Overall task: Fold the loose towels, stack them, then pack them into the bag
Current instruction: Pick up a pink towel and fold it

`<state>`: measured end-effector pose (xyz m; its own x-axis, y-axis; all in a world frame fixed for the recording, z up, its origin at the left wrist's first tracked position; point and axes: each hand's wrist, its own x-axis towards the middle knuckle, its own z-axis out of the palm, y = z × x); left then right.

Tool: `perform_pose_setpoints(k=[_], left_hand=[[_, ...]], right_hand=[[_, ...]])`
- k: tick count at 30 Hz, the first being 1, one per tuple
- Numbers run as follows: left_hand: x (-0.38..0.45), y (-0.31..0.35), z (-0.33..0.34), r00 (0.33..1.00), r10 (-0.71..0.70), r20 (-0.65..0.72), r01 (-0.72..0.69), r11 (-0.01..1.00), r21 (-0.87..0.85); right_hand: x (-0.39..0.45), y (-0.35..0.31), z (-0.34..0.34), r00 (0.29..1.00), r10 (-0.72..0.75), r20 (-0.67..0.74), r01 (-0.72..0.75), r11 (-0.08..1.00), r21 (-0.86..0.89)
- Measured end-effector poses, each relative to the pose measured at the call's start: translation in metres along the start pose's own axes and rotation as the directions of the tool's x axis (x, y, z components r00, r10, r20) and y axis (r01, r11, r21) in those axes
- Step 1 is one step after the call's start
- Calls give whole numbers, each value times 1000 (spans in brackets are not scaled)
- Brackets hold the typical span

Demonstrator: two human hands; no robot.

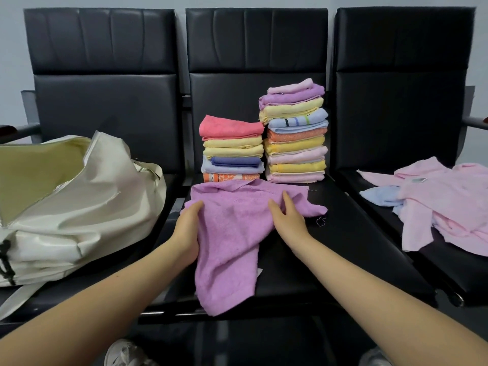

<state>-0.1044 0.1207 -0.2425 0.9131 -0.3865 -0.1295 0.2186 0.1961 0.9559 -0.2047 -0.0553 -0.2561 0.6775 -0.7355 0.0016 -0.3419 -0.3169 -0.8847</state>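
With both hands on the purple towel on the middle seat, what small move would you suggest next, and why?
Probably spread the crumpled purple terry towel flat. It lies rumpled, one end hanging over the black seat's front edge. The left hand touches its left edge and the right hand rests on it, so they could draw it smooth for folding.

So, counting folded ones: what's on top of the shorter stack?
A coral towel tops the shorter stack, yellow ones beneath. Anything behind the stack is hidden.

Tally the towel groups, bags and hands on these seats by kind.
Folded towel stacks: 2, short stack, tall stack
Purple towel: 1
Loose towel pile: 1
Bag: 1
Hands: 2, left hand, right hand
Total: 7
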Motion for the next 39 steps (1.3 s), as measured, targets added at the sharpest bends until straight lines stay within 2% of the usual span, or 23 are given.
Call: perform_pose_setpoints(k=[2, 4, 6, 8, 10, 12, 14, 16, 17, 19, 23, 26, 28, 30, 31, 33, 34, 35, 37, 38, 39], left_hand=[[6, -6, -7, 999, -44, 14, 44, 999, 17], [7, -8, -11, 999, -44, 15, 43, 997, 57], [8, -7, -14, 999, -36, 20, 34, 998, 57], [12, -7, -19, 999, -36, 32, 35, 999, 41], [10, -4, -22, 997, -63, 49, 62, 998, 20], [1, 2, -20, 995, -39, 91, 35, 998, 50], [-7, 10, -18, 987, 60, 150, -84, 984, 158], [-13, 20, -17, 961, 193, 197, -240, 938, 250], [-15, 27, -18, 940, 261, 222, -319, 903, 289], [-19, 39, -20, 902, 354, 248, -424, 837, 346], [-28, 57, -19, 875, 430, 221, -483, 762, 432], [-43, 69, -11, 881, 426, 205, -473, 802, 365], [-49, 80, -4, 915, 365, 172, -399, 881, 255], [-52, 91, 2, 956, 227, 184, -254, 957, 142], [-51, 93, 3, 965, 168, 199, -192, 976, 106], [-44, 89, 4, 976, 103, 193, -129, 984, 126], [-40, 82, 3, 983, 99, 158, -125, 978, 164], [-33, 73, 1, 987, 103, 124, -128, 968, 214], [-18, 49, -5, 986, 139, 90, -164, 893, 419], [-13, 37, -10, 982, 154, 110, -189, 774, 604], [-9, 26, -14, 980, 132, 151, -200, 582, 788]], right_hand=[[5, 3, 2, 997, -65, 32, 66, 997, -47], [6, 8, 4, 986, -129, 104, 153, 948, -280], [5, 12, 7, 971, -182, 158, 237, 837, -494], [6, 12, 10, 964, -207, 166, 264, 813, -520], [6, 10, 11, 960, -239, 145, 278, 866, -414], [4, 4, 7, 964, -256, 72, 265, 948, -179], [4, -1, -1, 989, -150, 5, 147, 978, 147], [3, -8, -13, 1000, -5, 2, 4, 879, 476], [2, -12, -22, 999, 39, -13, -24, 823, 567], [-5, -21, -45, 996, 38, -75, 16, 792, 610], [-25, -42, -92, 997, -44, -71, 78, 775, 627], [-37, -53, -113, 998, -51, -42, 66, 801, 596], [-40, -60, -123, 999, -29, 16, 12, 770, 638], [-37, -66, -132, 998, 24, 64, -64, 658, 750], [-35, -67, -135, 998, 41, 48, -63, 598, 799], [-24, -62, -135, 994, 82, -74, 21, 522, 852], [-19, -57, -131, 986, 93, -140, 70, 529, 845], [-14, -50, -125, 977, 97, -192, 98, 593, 799], [-10, -30, -106, 969, 86, -230, 61, 823, 564], [-8, -18, -97, 968, 90, -232, -5, 938, 345], [-8, -8, -90, 967, 67, -246, -44, 994, 96]])
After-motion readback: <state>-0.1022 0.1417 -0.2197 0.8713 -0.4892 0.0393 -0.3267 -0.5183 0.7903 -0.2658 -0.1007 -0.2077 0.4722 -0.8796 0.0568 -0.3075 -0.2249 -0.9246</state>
